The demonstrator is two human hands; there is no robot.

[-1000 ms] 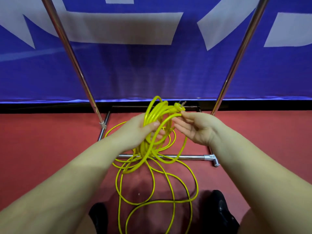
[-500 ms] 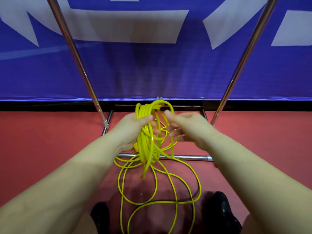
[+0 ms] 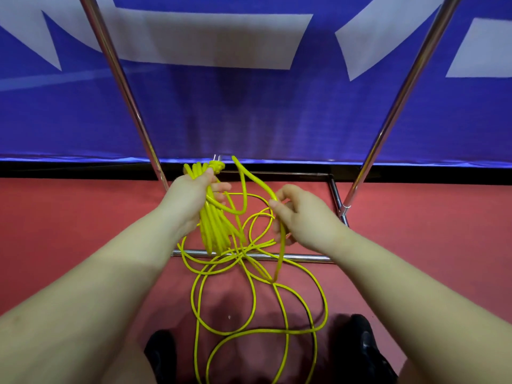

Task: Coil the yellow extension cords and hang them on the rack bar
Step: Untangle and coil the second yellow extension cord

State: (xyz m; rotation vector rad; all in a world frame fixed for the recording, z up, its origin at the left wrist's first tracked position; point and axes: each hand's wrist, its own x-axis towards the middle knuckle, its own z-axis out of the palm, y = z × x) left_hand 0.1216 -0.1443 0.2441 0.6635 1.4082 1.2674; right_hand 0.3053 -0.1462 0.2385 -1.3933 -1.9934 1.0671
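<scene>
Head view, looking forward and down: left hand (image 3: 194, 198) is clenched round a bundle of gathered loops of the yellow extension cord (image 3: 214, 231), thumb across the front of the bundle; the plug (image 3: 217, 164), with its metal prongs up, stands at the top of the bundle just above the thumb; the gathered strands hang below the fist to the level of the rack's front base bar (image 3: 299, 257). Right hand (image 3: 299, 214) pinches a single strand of the same cord between thumb and forefinger, the remaining fingers curled beneath; this strand rises from the pinch in an arch toward the bundle and also drops from the hand toward the floor. Uncoiled cord lies in loose, overlapping loops on the red floor (image 3: 69, 231), crossing over the front base bar and running back between two black shoes (image 3: 162, 356) at the lower edge. Two chrome uprights (image 3: 124, 92) of the rack slant outward left and right; the upper hanging bar is out of frame. Behind the rack stands a blue banner (image 3: 249, 115) with white shapes; no cord hangs on any part of the rack in view.
</scene>
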